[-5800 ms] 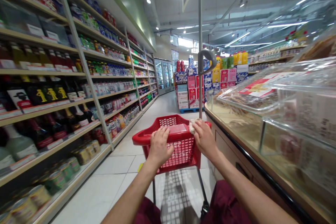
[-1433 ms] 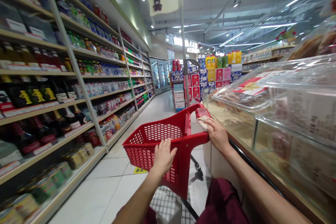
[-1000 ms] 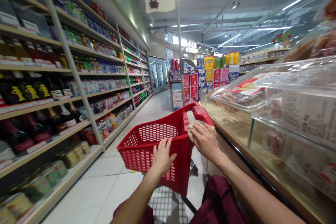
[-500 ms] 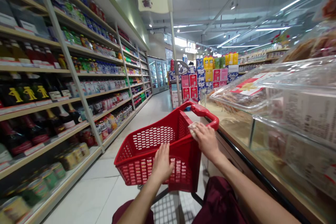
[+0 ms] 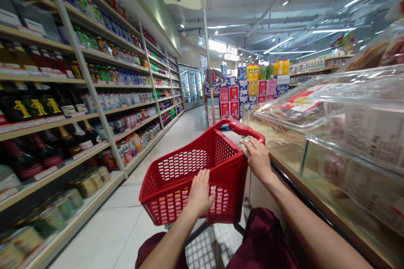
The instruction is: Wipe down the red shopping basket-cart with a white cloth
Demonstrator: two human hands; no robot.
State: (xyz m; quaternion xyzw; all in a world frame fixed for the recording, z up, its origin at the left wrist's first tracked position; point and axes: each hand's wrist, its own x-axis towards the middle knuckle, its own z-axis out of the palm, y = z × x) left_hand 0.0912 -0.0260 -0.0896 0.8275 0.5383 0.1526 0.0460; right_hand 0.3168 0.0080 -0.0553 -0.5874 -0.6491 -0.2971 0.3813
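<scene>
The right hand grasps a pale cloth at the near rim of the red cart, beside the handle; work there appears under way, finished surfaces indistinguishable from unfinished. The left hand lies over the near side, fingers extended, grasping nothing. The right hand covers most of the cloth; the cart's far outer wall is hidden.

Cloth mostly hidden under right fingers; shelf tags unreadable.
</scene>
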